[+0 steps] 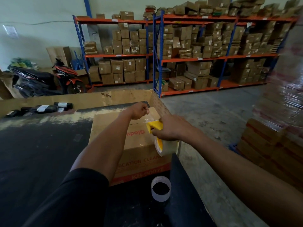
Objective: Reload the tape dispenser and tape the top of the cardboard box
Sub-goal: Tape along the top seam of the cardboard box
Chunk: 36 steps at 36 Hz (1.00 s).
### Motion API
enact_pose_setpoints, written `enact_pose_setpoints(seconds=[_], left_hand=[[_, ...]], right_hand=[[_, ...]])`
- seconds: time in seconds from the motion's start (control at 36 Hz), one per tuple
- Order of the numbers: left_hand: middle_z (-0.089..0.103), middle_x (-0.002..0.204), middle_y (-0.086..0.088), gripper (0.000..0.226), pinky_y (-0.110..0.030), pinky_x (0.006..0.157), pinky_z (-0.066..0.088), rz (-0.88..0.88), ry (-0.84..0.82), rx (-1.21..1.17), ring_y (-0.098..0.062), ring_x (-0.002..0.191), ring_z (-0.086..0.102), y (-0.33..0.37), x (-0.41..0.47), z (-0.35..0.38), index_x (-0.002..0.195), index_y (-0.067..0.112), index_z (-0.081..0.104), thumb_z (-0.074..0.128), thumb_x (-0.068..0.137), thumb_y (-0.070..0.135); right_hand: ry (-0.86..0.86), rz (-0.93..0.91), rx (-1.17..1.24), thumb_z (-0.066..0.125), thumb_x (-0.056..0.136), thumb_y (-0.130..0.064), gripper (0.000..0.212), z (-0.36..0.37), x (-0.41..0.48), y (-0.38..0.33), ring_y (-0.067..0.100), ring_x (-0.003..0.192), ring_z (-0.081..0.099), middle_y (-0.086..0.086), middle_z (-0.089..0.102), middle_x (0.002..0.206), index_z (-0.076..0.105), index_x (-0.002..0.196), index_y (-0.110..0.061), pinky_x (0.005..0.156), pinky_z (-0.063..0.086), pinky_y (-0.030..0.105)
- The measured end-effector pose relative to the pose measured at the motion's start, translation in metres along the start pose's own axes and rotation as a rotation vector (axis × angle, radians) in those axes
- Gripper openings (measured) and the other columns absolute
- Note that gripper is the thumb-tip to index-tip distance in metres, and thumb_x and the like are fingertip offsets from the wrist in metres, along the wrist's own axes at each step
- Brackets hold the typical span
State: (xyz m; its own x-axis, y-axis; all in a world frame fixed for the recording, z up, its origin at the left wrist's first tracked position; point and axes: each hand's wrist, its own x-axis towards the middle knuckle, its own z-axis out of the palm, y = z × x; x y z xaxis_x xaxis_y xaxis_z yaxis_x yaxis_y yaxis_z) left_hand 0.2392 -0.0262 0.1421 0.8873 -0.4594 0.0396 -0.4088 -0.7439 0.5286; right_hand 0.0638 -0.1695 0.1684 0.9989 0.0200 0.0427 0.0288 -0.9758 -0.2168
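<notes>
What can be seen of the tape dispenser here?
The dispenser has a yellow plastic body and carries a full roll of clear tape at its near end. The right hand grips it over the box top. The left hand pinches the tape end beyond it.

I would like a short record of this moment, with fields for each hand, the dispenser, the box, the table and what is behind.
left hand: closed, pinching the free end of the clear tape above the far edge of the box
right hand: gripping the yellow tape dispenser
tape roll: mounted on the dispenser, hanging at the box's right side
cardboard box: on the dark table, flaps closed, red print
empty tape core: upright on the table, in front of the box
background: shelves of cartons, a motorbike at the left
</notes>
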Motion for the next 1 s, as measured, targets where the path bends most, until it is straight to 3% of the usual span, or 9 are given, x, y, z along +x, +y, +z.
enact_pose_setpoints(seconds=[0.11, 0.28, 0.5, 0.58, 0.67, 0.72, 0.89, 1.0], left_hand=[[0.063, 0.096, -0.008, 0.02, -0.031, 0.079, 0.04, 0.002, 0.049, -0.008, -0.021, 0.089, 0.056, -0.013, 0.01, 0.012, 0.102, 0.005, 0.069, 0.05, 0.1, 0.011], [0.068, 0.11, -0.016, 0.018, -0.043, 0.09, 0.048, 0.067, 0.04, 0.035, -0.031, 0.101, 0.062, -0.026, 0.022, 0.021, 0.103, 0.003, 0.066, 0.051, 0.099, 0.012], [0.063, 0.1, -0.007, 0.016, -0.032, 0.076, 0.04, 0.079, 0.077, 0.096, -0.021, 0.087, 0.055, -0.035, 0.033, 0.034, 0.104, 0.005, 0.062, 0.048, 0.099, 0.012], [0.066, 0.102, -0.011, 0.015, -0.038, 0.078, 0.045, 0.064, 0.074, 0.098, -0.024, 0.087, 0.057, -0.037, 0.035, 0.035, 0.103, 0.007, 0.062, 0.05, 0.1, 0.016], [0.068, 0.101, -0.012, 0.017, -0.04, 0.08, 0.047, 0.057, 0.05, 0.116, -0.028, 0.09, 0.061, -0.038, 0.036, 0.035, 0.102, 0.005, 0.063, 0.053, 0.099, 0.019], [0.069, 0.102, -0.012, 0.017, -0.038, 0.078, 0.045, 0.057, 0.041, 0.134, -0.026, 0.088, 0.059, -0.039, 0.035, 0.035, 0.1, 0.004, 0.062, 0.052, 0.098, 0.018], [0.068, 0.101, -0.012, 0.011, -0.034, 0.073, 0.042, 0.033, 0.039, 0.136, -0.023, 0.084, 0.055, -0.038, 0.034, 0.037, 0.096, 0.007, 0.059, 0.051, 0.095, 0.015], [0.06, 0.101, -0.01, 0.012, -0.035, 0.073, 0.042, -0.008, 0.075, 0.118, -0.022, 0.086, 0.053, -0.038, 0.035, 0.035, 0.092, 0.015, 0.053, 0.062, 0.092, 0.023]], right_hand=[[-0.053, 0.033, -0.002, 0.063, 0.081, -0.062, 0.055, -0.001, 0.017, -0.002, 0.023, 0.089, 0.059, 0.003, 0.062, 0.096, 0.066, 0.113, -0.017, 0.068, 0.044, 0.035], [-0.126, 0.065, 0.001, 0.064, 0.081, -0.06, 0.04, 0.004, 0.042, -0.003, 0.02, 0.081, 0.061, -0.001, 0.061, 0.081, 0.059, 0.082, -0.02, 0.066, 0.045, 0.034], [-0.22, 0.094, -0.075, 0.064, 0.081, -0.06, 0.046, -0.006, 0.062, -0.012, 0.022, 0.083, 0.064, 0.001, 0.058, 0.081, 0.062, 0.095, -0.016, 0.07, 0.056, 0.034], [-0.24, 0.11, -0.075, 0.067, 0.084, -0.056, 0.044, -0.01, 0.066, -0.015, 0.02, 0.074, 0.062, 0.003, 0.059, 0.083, 0.06, 0.097, -0.015, 0.063, 0.053, 0.032], [-0.288, 0.13, -0.075, 0.067, 0.085, -0.051, 0.043, -0.015, 0.068, -0.017, 0.024, 0.077, 0.068, 0.009, 0.066, 0.094, 0.058, 0.101, -0.013, 0.062, 0.057, 0.032], [-0.314, 0.14, -0.071, 0.068, 0.085, -0.05, 0.042, -0.016, 0.07, -0.018, 0.024, 0.073, 0.069, 0.008, 0.065, 0.09, 0.058, 0.098, -0.012, 0.058, 0.057, 0.031], [-0.375, 0.161, -0.071, 0.071, 0.085, -0.051, 0.046, -0.021, 0.078, -0.02, 0.025, 0.074, 0.068, 0.008, 0.058, 0.085, 0.053, 0.102, -0.011, 0.062, 0.06, 0.035], [-0.415, 0.185, -0.047, 0.07, 0.087, -0.05, 0.046, -0.023, 0.081, -0.023, 0.026, 0.077, 0.07, 0.01, 0.06, 0.09, 0.051, 0.102, -0.011, 0.061, 0.059, 0.035]])
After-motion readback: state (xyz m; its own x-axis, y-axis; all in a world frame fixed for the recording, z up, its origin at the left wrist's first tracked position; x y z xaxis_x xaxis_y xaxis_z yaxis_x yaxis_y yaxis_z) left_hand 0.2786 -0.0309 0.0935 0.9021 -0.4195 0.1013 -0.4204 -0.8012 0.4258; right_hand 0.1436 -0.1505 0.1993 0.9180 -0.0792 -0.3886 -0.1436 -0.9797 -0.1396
